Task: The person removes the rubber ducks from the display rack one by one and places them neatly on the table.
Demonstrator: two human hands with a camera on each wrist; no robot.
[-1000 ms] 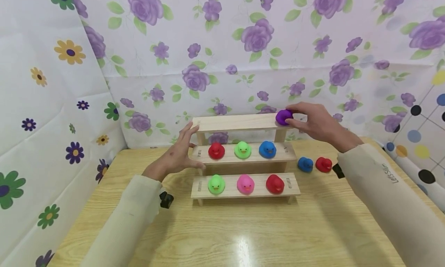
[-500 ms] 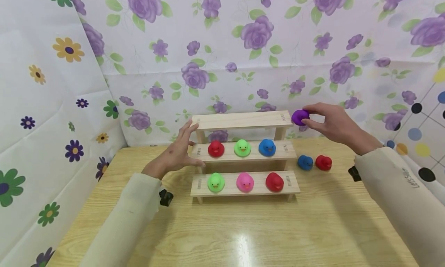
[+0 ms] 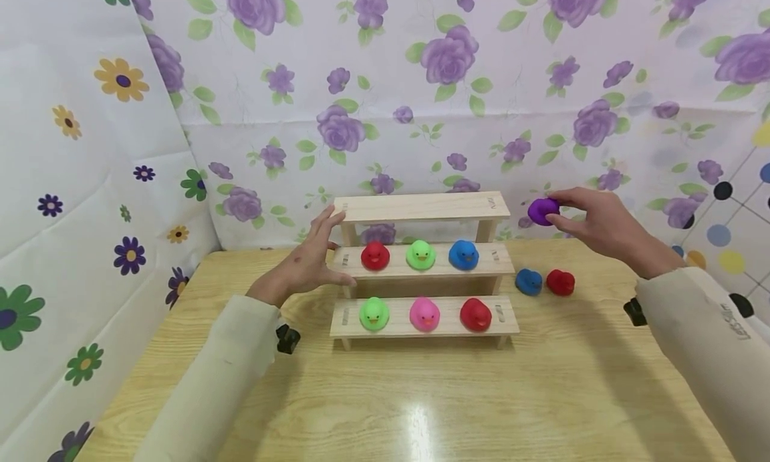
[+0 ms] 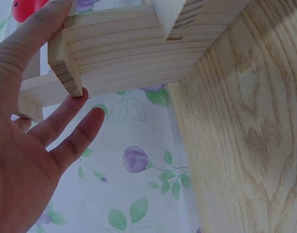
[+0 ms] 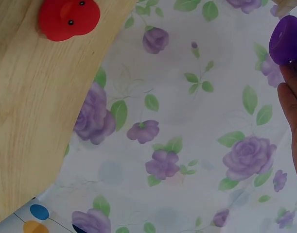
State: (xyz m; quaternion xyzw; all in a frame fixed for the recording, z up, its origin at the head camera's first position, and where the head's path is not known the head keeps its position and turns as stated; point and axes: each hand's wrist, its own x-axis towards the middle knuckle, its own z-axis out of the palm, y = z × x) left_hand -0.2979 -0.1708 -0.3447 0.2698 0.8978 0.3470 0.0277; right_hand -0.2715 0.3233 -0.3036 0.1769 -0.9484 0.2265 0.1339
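Observation:
My right hand point(image 3: 607, 224) holds a purple rubber duck point(image 3: 539, 212) between thumb and fingers, in the air to the right of the top board. That duck point(image 5: 287, 41) also shows at the right wrist view's edge. At the left end of the three-step wooden shelf point(image 3: 415, 208), my left hand point(image 3: 301, 265) grips the middle board with thumb and fingers on opposite edges. The middle step carries a red duck point(image 3: 375, 255), a green duck point(image 3: 420, 255) and a blue duck point(image 3: 464, 255). On the bottom step sit green point(image 3: 374, 313), pink point(image 3: 424, 313) and red ducks point(image 3: 476, 314).
Right of the shelf, a blue duck point(image 3: 529, 281) and a red duck point(image 3: 561, 283) lie on the wooden table point(image 3: 385, 395). Flowered sheeting point(image 3: 252, 101) hangs close behind the shelf and along the left side.
The purple duck has come away from the top board's right end, carried rightward into the air by my right hand. My left hand stays at the shelf.

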